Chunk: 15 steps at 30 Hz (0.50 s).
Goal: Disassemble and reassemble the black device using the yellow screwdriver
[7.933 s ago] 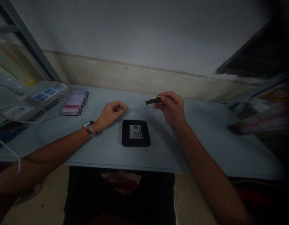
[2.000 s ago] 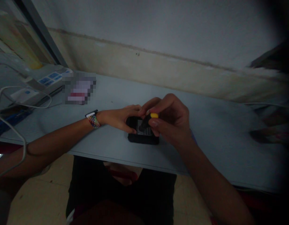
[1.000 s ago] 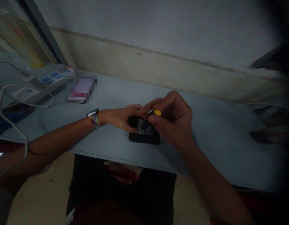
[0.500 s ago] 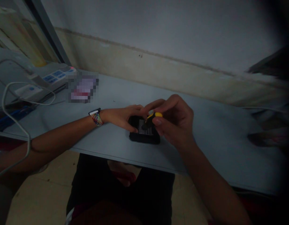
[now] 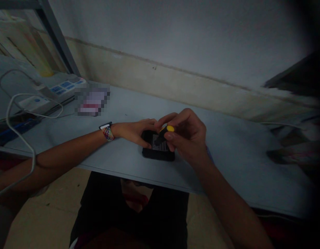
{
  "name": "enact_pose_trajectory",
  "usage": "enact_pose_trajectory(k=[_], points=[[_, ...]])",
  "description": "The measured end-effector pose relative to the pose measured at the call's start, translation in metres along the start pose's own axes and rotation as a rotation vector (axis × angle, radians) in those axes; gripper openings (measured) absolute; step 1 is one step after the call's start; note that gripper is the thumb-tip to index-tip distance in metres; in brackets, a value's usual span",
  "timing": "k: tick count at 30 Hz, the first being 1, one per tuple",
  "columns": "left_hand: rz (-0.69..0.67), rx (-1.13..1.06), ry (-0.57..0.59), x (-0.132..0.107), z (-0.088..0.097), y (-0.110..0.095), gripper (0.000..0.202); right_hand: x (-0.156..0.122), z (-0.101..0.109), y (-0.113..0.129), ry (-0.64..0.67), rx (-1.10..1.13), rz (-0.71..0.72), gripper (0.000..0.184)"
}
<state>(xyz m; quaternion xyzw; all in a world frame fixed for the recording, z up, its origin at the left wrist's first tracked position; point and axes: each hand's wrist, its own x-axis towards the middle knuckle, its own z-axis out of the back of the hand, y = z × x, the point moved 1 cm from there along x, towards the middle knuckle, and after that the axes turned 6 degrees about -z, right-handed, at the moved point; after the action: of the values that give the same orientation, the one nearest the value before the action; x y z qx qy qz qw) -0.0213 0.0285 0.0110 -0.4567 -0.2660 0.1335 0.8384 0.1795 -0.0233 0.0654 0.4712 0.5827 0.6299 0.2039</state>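
Observation:
A black box-like device point(image 5: 158, 155) with a printed label on its upper face lies on the table. My left hand point(image 5: 134, 132) grips it from the left side, thumb at the near left corner and fingers along the far edge. In my right hand point(image 5: 190, 136), thumb and fingers pinch the yellow-and-black handle of a screwdriver point(image 5: 163, 133). The screwdriver tilts, its lower end over the label; its tip is too dark to make out. The box's right part is partly hidden by my right fingers.
Left on the grey table point(image 5: 123, 160) lie a phone with a blurred screen point(image 5: 91, 101) and a white power strip point(image 5: 63, 88). A white cable point(image 5: 22, 140) crosses above my left forearm. A dark packet point(image 5: 284, 155) lies at the right, and a wall point(image 5: 154, 74) bounds the back.
The view has shifted slightly. My right hand has turned a little with the screwdriver, whose yellow handle end now faces the camera more. My left hand keeps its hold on the box.

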Motion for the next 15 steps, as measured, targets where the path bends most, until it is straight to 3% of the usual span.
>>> enact_pose_trajectory(k=[4, 10, 15], points=[[-0.010, 0.090, 0.029, -0.0011, 0.0006, 0.0038, 0.067, 0.0003, 0.0027, -0.0009, 0.014, 0.044, -0.089, 0.030], [-0.003, 0.049, 0.049, -0.0004, 0.0008, 0.0043, 0.066, -0.0013, 0.0039, -0.0031, 0.027, 0.018, -0.048, 0.012], [0.015, 0.113, 0.021, -0.0008, 0.0009, 0.0048, 0.067, -0.0019, 0.0030, -0.0014, -0.009, 0.024, -0.066, 0.027]])
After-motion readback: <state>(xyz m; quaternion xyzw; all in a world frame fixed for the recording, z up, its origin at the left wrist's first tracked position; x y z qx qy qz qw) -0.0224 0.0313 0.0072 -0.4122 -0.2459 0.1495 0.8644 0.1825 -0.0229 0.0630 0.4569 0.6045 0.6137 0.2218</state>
